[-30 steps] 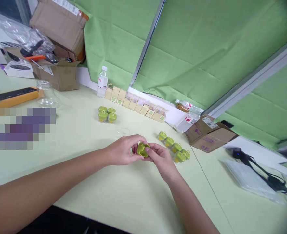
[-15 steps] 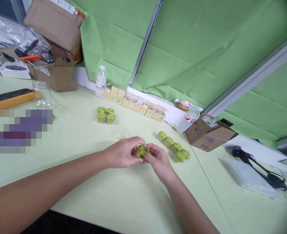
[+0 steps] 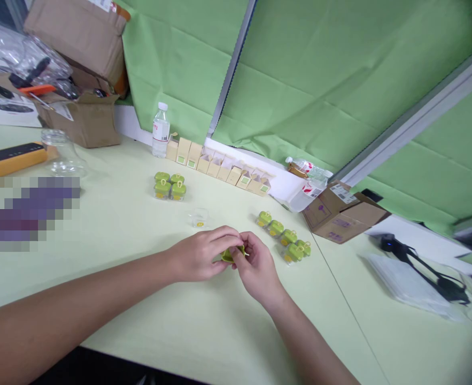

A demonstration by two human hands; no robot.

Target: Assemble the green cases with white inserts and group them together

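Between my two hands, low over the table, is a small green lid (image 3: 227, 257), partly hidden by fingers. My left hand (image 3: 201, 253) pinches it from the left, and my right hand (image 3: 257, 263) grips it from the right with the thumb on it. Just beyond my left hand a small clear container (image 3: 199, 218) without a lid stands on the table. Green-lidded containers (image 3: 170, 187) stand in a cluster farther left. More green-lidded containers (image 3: 287, 237) form a slanting group to the right of my right hand.
Small beige cartons (image 3: 219, 167) line the wall, with an upright water bottle (image 3: 161, 131) at their left end. Bottles (image 3: 306, 192) lie beside a cardboard box (image 3: 340, 214) at right. A clear jar (image 3: 61, 155) and an orange-edged power strip (image 3: 15, 159) are at left.
The lid has tilted, its hollow side showing less, and my left fingers have moved over it. The whole view has shifted slightly.
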